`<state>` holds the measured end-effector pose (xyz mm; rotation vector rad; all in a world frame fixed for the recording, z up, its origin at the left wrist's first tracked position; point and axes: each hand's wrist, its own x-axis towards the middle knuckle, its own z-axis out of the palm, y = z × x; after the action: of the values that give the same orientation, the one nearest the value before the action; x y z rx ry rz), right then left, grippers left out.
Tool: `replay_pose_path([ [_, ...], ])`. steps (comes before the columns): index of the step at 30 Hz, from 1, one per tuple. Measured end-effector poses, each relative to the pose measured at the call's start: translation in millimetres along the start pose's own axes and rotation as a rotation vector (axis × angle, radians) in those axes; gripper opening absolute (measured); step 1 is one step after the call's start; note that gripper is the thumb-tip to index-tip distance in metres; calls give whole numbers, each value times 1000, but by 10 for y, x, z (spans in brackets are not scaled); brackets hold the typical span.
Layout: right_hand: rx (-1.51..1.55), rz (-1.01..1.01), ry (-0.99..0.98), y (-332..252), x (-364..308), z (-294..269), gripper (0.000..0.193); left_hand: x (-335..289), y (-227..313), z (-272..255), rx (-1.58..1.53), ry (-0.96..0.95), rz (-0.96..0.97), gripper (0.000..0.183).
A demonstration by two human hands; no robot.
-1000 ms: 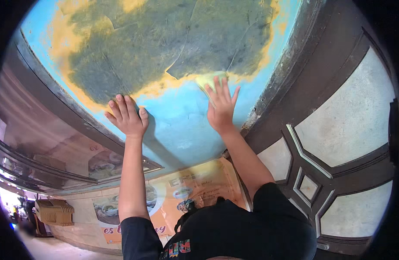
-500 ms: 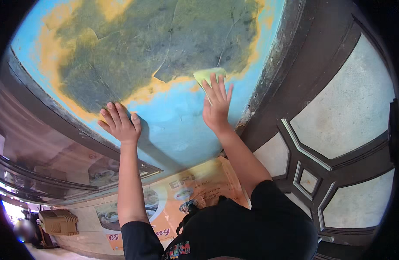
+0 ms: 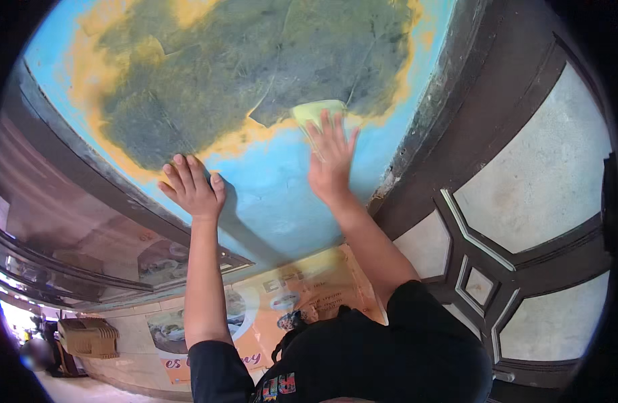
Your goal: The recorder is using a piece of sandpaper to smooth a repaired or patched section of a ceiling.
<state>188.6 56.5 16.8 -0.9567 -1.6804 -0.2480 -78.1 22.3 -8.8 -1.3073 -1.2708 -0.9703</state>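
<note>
A pale yellow-green sheet [image 3: 320, 109] lies against the wall [image 3: 275, 181], held under the spread fingers of my right hand [image 3: 331, 164]. Its kind is not clear; the hand covers much of it. It sits at the lower border of a large dark grey patch [image 3: 208, 87] edged in orange-yellow, with light blue paint around it. To the left, my left hand [image 3: 196, 193] rests open on the wall, fingers apart and holding nothing. Its fingertips are near the patch's lower left border.
A dark wooden door with pale panels [image 3: 534, 168] stands at the right, beside a worn dark frame [image 3: 416, 127]. Dark-framed glass [image 3: 67, 228] borders the wall on the left. An orange printed banner [image 3: 255, 329] lies below, and a brown plastic crate [image 3: 87, 338] is at the lower left.
My right hand and the sheet have shifted slightly left across the wall, and the hand is blurred. The left hand keeps its place on the wall while the view shifts a little.
</note>
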Motion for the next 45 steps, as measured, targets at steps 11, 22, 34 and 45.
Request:
replay_pose_path([
  [11,-13,-1,-125,142,-229,192,55,-93,1,178,9,10,6,59],
  [22,-52,-104,-293,85,-452,134,56,-35,9,53,18,-26,-24,61],
  [34,-15,-182,-316,21,-469,137,57,-1,-29,11,27,1,-9,60],
  [45,4,-180,-291,-202,-292,141,62,-15,-35,-58,27,-10,-11,60],
])
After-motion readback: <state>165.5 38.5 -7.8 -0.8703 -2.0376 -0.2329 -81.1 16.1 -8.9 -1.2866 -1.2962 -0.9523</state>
